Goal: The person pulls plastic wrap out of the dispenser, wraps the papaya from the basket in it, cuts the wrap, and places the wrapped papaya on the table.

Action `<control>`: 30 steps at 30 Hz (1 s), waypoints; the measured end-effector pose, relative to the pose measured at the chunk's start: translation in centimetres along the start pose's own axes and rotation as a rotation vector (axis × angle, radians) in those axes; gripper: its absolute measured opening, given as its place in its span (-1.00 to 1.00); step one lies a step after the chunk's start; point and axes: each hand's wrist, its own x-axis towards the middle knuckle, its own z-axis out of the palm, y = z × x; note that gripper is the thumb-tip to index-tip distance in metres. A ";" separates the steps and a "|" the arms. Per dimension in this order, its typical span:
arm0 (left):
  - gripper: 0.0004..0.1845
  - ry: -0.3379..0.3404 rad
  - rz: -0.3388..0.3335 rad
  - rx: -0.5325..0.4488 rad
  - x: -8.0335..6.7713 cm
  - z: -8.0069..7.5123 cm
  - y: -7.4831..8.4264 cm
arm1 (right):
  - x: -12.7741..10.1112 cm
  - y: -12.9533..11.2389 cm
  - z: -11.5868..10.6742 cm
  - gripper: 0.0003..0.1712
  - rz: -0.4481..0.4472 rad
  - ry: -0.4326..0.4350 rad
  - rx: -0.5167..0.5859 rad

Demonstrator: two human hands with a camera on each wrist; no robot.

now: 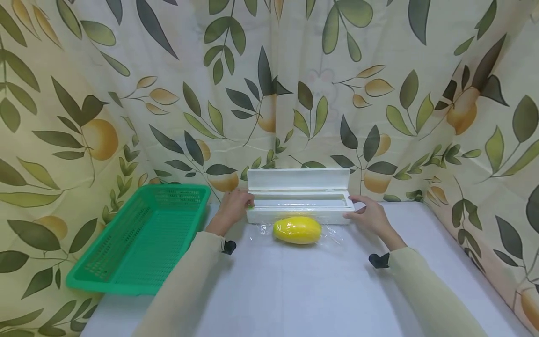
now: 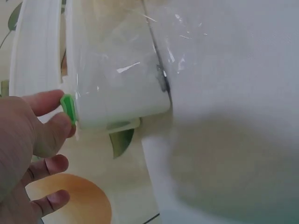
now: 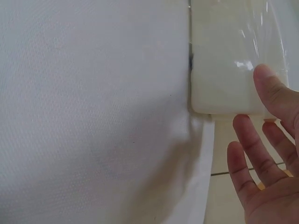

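Both ends of the box (image 1: 299,212) in hand

The left hand (image 1: 231,210) pinches a green tab (image 2: 68,108) between thumb and index finger at the box's left end, its other fingers spread clear. The right hand (image 1: 372,216) holds the right end, thumb against the front face, fingers at the corner. Between the two grips, the box sits with its lid (image 1: 299,179) raised behind. Clear film (image 1: 333,238) hangs over the front. Just before it, apart from both hands, a yellow fruit (image 1: 297,230) lies on the table (image 1: 311,290); whether film covers it, I cannot tell. A green basket (image 1: 143,243) stands to the left.
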 end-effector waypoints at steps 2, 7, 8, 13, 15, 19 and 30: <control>-0.66 0.000 -0.001 -0.023 -0.1 -0.2 -0.1 | 0.0 0.2 -0.1 -0.15 0.001 0.000 -0.002; -0.65 -0.008 0.003 -0.035 -0.2 -0.4 0.0 | 0.1 0.4 0.0 -0.15 -0.001 0.001 0.012; -0.66 -0.007 -0.002 -0.036 -0.2 -0.4 0.0 | 0.1 0.4 0.0 -0.14 -0.005 0.001 0.014; -0.64 -0.008 -0.010 -0.024 -0.2 -0.1 -0.1 | 0.1 0.4 0.0 -0.16 -0.028 0.010 0.005; -0.64 -0.006 -0.003 -0.018 -0.2 -0.1 -0.1 | 0.0 0.4 -0.2 -0.16 -0.043 -0.001 -0.001; -0.68 0.007 0.007 -0.001 -0.6 0.0 0.2 | -0.2 0.3 -1.0 -0.18 -0.080 -0.036 -0.022; -0.89 0.140 0.045 0.043 -1.3 0.3 1.3 | -1.1 -1.0 -1.3 -0.61 -0.208 0.081 -0.065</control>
